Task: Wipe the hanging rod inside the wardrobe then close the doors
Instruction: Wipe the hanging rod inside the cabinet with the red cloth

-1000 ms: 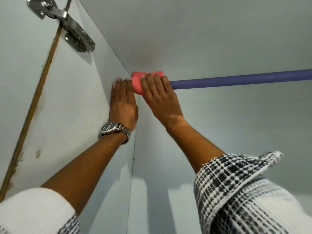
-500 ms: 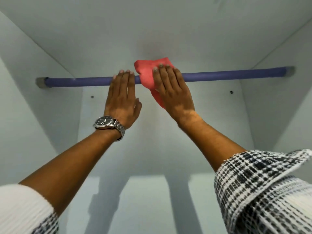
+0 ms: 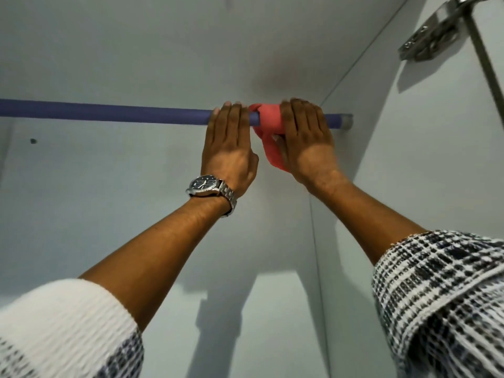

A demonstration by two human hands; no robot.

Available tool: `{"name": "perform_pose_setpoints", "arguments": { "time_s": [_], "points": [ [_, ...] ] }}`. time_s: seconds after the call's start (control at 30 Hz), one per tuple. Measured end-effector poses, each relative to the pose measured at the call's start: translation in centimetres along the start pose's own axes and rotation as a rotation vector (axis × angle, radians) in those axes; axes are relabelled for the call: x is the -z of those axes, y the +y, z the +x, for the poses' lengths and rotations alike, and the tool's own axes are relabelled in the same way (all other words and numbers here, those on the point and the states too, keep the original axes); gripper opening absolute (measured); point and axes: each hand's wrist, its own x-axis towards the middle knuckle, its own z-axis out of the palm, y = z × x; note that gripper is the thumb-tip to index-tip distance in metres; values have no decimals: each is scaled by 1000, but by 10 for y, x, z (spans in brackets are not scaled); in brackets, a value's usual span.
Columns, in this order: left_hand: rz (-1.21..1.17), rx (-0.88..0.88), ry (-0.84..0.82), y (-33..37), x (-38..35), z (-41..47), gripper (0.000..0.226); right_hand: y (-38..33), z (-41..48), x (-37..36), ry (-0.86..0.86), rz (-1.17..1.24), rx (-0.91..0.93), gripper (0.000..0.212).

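A purple hanging rod runs across the top of the white wardrobe, ending in a socket on the right wall. A pink cloth is wrapped over the rod near that right end, with a tail hanging below. My right hand grips the cloth around the rod. My left hand, with a steel watch on the wrist, rests on the bare rod just left of the cloth, its fingers hooked over the top.
The right side wall stands close beside my right hand. A metal door hinge is fixed at the upper right. The back panel lies behind the rod, with a small hole at the left.
Both hands and the cloth have slid along the rod from its left end, past the middle, to its right end. The view has swung right with them.
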Motion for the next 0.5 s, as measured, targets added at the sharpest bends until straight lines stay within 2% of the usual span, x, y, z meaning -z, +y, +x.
{"name": "perform_pose_setpoints", "arguments": {
  "time_s": [0.13, 0.27, 0.37, 0.5],
  "points": [
    [-15, 12, -7, 19, -4, 3, 80, 42, -9, 8, -59, 4, -45, 66],
    [-29, -33, -13, 2, 3, 4, 76, 57, -9, 15, -69, -39, -73, 68],
    [-14, -25, -16, -28, 13, -2, 75, 37, 4, 20, -92, -11, -140, 66],
    [28, 13, 5, -87, 32, -21, 74, -29, 23, 23, -96, 18, -75, 63]
  ]
}}
